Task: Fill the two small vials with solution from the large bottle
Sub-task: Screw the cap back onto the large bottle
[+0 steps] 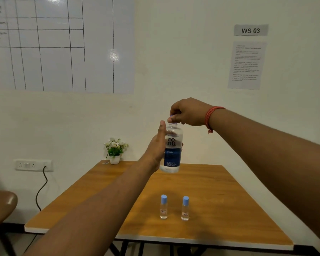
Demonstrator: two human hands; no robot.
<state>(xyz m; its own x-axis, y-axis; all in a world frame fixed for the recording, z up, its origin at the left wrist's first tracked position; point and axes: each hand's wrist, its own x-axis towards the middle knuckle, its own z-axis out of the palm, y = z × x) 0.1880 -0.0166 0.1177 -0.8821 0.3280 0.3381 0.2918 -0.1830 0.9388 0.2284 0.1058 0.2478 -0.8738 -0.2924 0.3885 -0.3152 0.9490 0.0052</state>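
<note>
My left hand grips the large clear bottle with its blue "renu fresh" label, holding it upright in the air above the far part of the wooden table. My right hand is closed from above over the bottle's blue cap, which is mostly hidden by the fingers. Two small clear vials stand upright side by side near the table's front, both with light blue caps on: the left vial and the right vial.
A small white pot of flowers stands at the table's far left corner. A brown stool is at the left edge. A wall socket with a black cable is left of the table.
</note>
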